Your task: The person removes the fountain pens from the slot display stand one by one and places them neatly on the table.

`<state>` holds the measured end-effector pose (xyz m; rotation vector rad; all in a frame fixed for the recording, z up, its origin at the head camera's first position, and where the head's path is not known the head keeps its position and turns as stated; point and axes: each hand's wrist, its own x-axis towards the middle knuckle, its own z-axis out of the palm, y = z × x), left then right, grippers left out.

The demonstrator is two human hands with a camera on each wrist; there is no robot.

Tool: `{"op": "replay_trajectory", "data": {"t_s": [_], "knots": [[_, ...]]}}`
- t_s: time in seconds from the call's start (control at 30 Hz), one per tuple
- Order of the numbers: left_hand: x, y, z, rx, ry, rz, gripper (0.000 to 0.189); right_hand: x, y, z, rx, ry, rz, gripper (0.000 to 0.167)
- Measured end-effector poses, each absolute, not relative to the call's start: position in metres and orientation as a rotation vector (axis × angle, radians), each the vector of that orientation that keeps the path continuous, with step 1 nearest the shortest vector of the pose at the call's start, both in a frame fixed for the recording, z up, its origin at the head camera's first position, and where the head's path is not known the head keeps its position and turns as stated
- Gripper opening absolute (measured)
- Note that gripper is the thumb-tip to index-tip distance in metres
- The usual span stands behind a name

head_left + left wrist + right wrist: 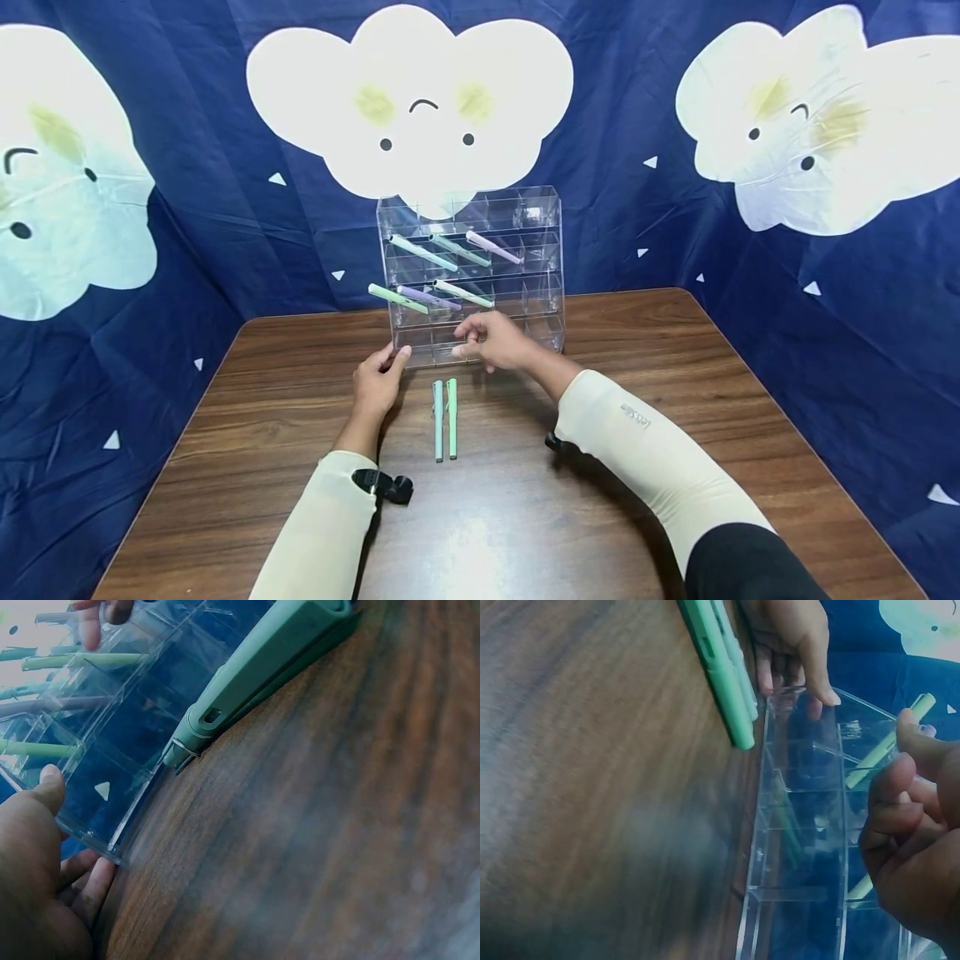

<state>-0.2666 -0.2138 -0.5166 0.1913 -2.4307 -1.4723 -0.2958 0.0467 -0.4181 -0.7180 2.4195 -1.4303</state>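
Observation:
A clear tiered rack (543, 287) stands upright at the back of the table. My left hand (377, 383) grips its lower left corner; in the left wrist view the thumb (51, 784) lies on the front and the fingers curl round the bottom edge. Before the lower tiers is my right hand (498, 340), its fingers loosely bent with nothing between them. Several pens slant in the compartments, among them a light blue pen (423, 252), a pink pen (493, 247) and a purple pen (429, 297). On the table lie a blue-green pen (438, 421) and a light green pen (452, 419), side by side.
The wooden table (300, 433) ends at the blue curtain (315, 225), which hangs on three sides with white cloud shapes (420, 75). A small black camera (393, 487) sits on the left wrist.

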Motion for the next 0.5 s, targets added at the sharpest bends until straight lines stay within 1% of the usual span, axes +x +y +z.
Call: {"op": "replay_trajectory", "data": {"t_s": [0.17, 0.5], "knots": [[-0.268, -0.215, -0.518, 0.205, -2.439, -1.466, 0.054, -0.299, 0.044, -0.411, -0.686, 2.53, -1.526, 0.03], [-0.268, -0.214, -0.519, 0.204, -2.448, -1.447, 0.054, -0.308, 0.038, -0.404, -0.578, 2.711, -1.691, 0.032]]}}
